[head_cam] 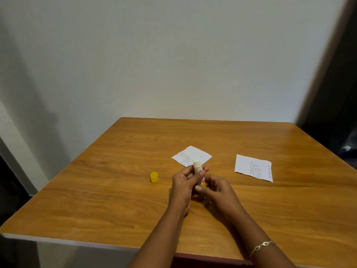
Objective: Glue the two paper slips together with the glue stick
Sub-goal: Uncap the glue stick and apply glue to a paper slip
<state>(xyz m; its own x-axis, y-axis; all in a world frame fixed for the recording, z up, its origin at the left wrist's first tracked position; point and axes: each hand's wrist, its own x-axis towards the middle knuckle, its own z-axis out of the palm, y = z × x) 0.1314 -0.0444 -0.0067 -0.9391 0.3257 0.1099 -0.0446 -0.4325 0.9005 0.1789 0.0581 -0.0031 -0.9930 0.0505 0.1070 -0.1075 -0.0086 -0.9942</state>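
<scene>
White glue tip bared: risk of over-twisting, then snapping or smearing lumps on paper. Upright glue stick (198,172) gripped round the barrel by left hand (182,187), pinched at the base by right hand (216,188), just near of one paper slip (191,154); other slip (253,167) well right; yellow cap (154,177) left.

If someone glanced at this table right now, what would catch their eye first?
Both hands meet mid-table: the left hand and right hand hold the uncapped glue stick upright, white tip up. Its yellow cap stands on the wooden table to their left. One paper slip lies just behind the stick, a second slip apart, off to the right.
</scene>
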